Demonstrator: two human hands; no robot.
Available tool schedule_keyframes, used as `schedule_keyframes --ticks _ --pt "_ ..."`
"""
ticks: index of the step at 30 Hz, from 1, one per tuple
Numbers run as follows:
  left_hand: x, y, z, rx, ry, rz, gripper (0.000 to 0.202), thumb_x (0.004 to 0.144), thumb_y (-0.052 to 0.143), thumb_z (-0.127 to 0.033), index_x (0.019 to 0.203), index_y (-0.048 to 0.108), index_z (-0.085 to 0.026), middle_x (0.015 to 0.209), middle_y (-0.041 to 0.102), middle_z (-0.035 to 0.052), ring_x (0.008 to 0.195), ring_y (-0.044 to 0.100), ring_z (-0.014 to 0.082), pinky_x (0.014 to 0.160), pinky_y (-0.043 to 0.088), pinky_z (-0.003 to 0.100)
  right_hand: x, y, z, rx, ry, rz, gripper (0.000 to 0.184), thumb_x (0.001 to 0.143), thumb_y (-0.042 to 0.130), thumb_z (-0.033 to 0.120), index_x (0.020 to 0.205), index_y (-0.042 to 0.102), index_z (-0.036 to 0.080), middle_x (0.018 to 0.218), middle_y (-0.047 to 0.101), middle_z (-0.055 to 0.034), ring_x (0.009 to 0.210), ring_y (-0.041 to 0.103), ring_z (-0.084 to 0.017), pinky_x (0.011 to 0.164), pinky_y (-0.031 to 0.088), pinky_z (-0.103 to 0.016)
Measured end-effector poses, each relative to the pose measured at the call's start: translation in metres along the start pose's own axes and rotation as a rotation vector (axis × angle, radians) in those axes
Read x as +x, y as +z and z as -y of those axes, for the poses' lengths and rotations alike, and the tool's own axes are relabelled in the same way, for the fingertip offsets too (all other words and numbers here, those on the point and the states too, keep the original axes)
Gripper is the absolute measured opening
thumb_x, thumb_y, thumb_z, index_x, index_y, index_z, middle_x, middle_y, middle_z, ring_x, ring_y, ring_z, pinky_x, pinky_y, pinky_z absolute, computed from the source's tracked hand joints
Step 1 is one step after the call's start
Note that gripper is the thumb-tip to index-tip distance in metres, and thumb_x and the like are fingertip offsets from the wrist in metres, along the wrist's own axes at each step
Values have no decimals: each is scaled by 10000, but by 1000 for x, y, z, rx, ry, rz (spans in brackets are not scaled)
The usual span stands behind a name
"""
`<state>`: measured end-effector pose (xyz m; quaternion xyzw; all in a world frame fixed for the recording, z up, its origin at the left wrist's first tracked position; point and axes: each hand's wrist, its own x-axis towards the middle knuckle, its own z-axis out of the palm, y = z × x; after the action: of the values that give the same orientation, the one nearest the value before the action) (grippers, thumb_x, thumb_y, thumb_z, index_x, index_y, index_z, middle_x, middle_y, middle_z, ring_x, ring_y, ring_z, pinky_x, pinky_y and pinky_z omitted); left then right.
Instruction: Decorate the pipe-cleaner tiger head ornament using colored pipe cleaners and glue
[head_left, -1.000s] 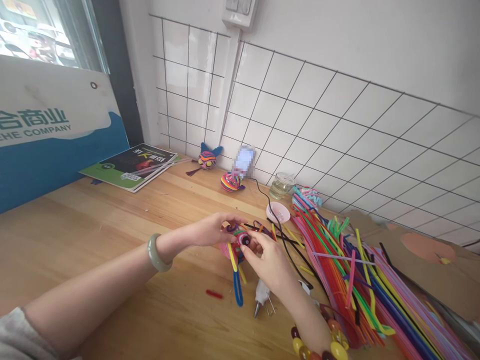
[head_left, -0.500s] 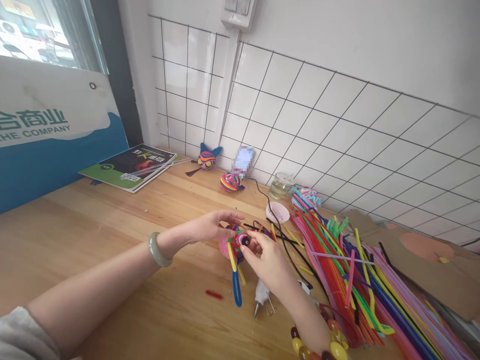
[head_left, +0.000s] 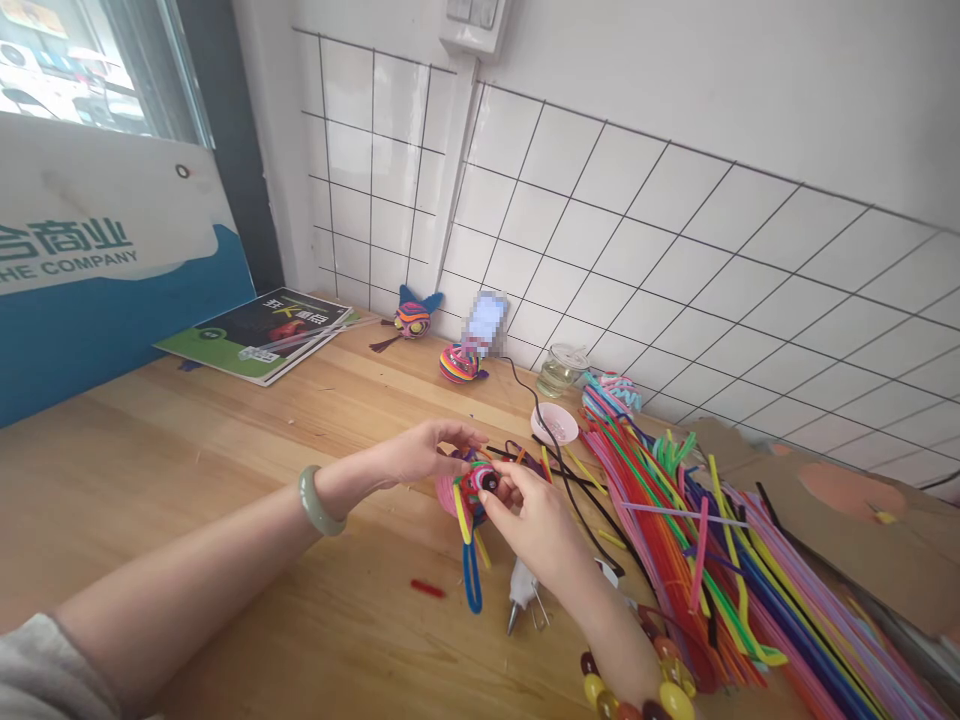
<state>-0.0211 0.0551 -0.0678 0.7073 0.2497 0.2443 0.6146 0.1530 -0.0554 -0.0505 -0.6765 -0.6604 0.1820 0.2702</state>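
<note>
The right hand (head_left: 531, 508) pinches the chenille-stem figure (head_left: 471, 490) near its black eye (head_left: 490, 481), at the fingertips of the left hand (head_left: 427, 455), whose hold I cannot tell. The body seems mostly formed; right of the right hand, loose chenille stems (head_left: 652, 540) seem unused.

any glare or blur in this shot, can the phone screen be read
In the head view, the window is washed out and the wall carries patches of shine; in that same head view, the phone is pixelated, its screen unreadable, and the handled toy looks slightly soft.
</note>
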Motion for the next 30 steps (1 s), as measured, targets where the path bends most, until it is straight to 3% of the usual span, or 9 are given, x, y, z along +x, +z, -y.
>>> schedule_keyframes --ticks 15,30 --pt "0 0 0 -41 -21 -12 433 710 715 -246 1128 631 -173 1106 640 83 994 602 187 845 500 320 0 -1 1 -2 -3 4 354 823 553 307 1133 634 157 891 680 -68 823 638 -207 741 508 -328" --pt "1 0 2 -50 -28 -14 443 703 716 -237 1132 628 -169 1100 641 81 1012 604 200 891 488 352 1 0 0 -11 -7 -3 314 814 565 300 1091 652 183 834 678 -45 794 639 -200 715 504 -314"
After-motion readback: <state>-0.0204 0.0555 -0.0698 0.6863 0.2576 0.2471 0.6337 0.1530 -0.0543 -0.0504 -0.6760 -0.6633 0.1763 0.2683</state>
